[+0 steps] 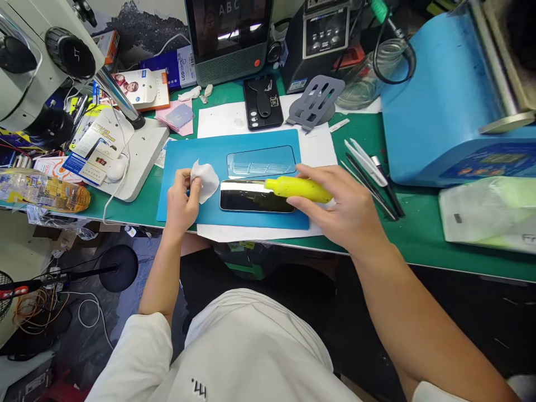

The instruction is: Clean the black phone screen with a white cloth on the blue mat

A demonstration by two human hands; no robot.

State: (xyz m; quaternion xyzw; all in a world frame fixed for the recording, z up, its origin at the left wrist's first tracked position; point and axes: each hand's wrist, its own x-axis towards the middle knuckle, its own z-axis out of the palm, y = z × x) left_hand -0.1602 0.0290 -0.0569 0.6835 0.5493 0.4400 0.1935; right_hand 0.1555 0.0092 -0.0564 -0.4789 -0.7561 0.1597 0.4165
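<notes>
On a blue mat (184,153) lies a smartphone (255,200) with a dark, shiny screen. Just behind it rests a clear glass screen protector (262,162) with a black border. Pinched in my left hand (184,198) is a white tissue (206,181), held at the left of the phone. My right hand (343,204) grips a yellow squeeze bottle (299,188), tipped on its side, its nozzle pointing left over the phone's far edge. Whether any liquid leaves the nozzle I cannot tell.
A black phone shell (263,103) and a grey slotted spatula (316,100) lie behind the mat. Tweezers and pen-like tools (372,173) are to the right, near a blue machine (448,111) and a tissue pack (488,215). A microscope stand (146,151) fills the left.
</notes>
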